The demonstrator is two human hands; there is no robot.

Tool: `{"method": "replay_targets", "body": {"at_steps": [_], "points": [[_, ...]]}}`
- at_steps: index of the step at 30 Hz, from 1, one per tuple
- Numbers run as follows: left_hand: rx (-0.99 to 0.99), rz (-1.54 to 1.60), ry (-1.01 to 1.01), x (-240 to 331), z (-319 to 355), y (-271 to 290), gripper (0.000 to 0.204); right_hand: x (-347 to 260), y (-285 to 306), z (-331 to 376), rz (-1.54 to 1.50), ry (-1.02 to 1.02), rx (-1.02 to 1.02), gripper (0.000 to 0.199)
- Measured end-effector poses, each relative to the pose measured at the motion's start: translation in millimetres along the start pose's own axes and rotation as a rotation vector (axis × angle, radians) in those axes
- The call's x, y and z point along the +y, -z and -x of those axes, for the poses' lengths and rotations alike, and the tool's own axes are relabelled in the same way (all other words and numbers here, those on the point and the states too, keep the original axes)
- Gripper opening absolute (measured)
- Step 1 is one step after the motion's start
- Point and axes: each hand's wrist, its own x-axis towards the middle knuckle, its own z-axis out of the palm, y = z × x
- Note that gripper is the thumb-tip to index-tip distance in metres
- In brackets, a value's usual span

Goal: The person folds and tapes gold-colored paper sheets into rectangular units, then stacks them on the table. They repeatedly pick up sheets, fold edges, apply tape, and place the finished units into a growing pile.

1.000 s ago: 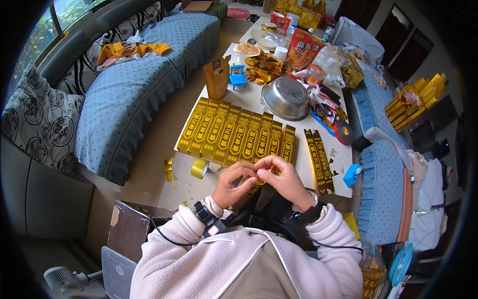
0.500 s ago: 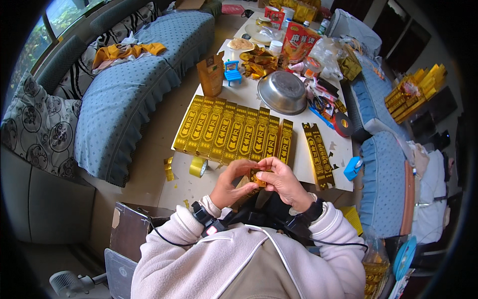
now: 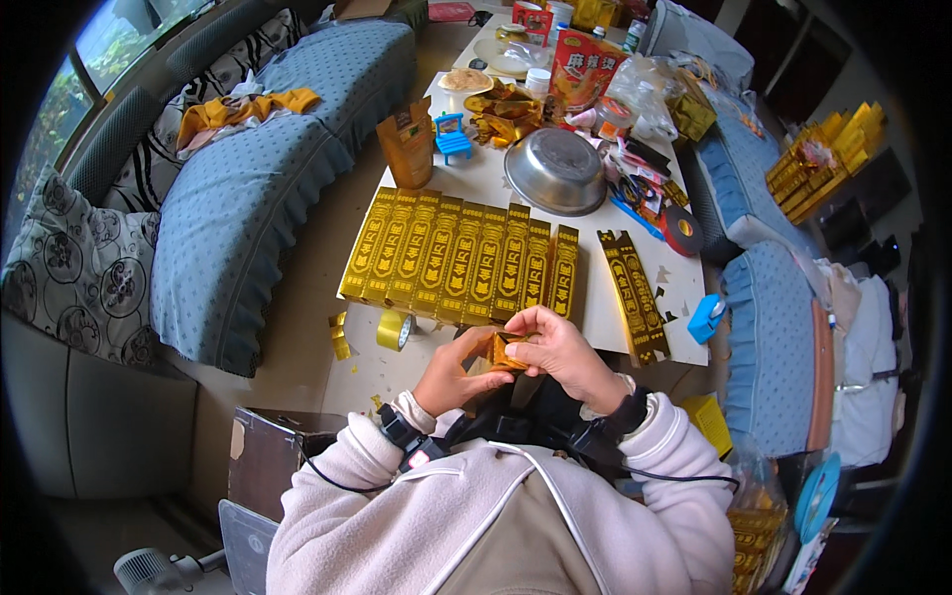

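Observation:
Just in front of my body, at the near table edge, both hands work at the end of a gold and black carton (image 3: 505, 353). My left hand (image 3: 453, 374) curls around its left side, fingers behind and thumb in front. Thumb and fingers of my right hand (image 3: 561, 357) pinch the orange-gold flaps at its end. Most of this carton is hidden by the hands and seems to point down toward my lap. Beyond the hands, several long gold cartons (image 3: 459, 255) lie side by side on the white table (image 3: 598, 309). A flat gold carton (image 3: 633, 297) lies to their right.
A steel bowl (image 3: 555, 171), a brown pouch (image 3: 407, 149), a small blue chair-shaped stand (image 3: 452, 137) and black tape (image 3: 681, 230) crowd the table. Yellow tape (image 3: 395, 329) sits at the near left edge, a blue tape dispenser (image 3: 706, 318) at the right. Blue-covered sofas (image 3: 253, 213) flank it.
The fingers have shifted on the carton's end, and its orange-gold flaps now stand more spread and visible. My right fingers have moved slightly up. The view has shifted a little.

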Motion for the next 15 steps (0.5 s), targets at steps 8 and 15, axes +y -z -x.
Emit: {"method": "replay_targets", "body": {"at_steps": [8,15], "points": [[0.086,0.234,0.030,27,2,27,0.065,14,67,6,0.309,0.240,0.144,0.040],[0.266,0.401,-0.093,54,-9,42,0.073,57,191,15,1.207,-0.119,0.878,0.103]]}}
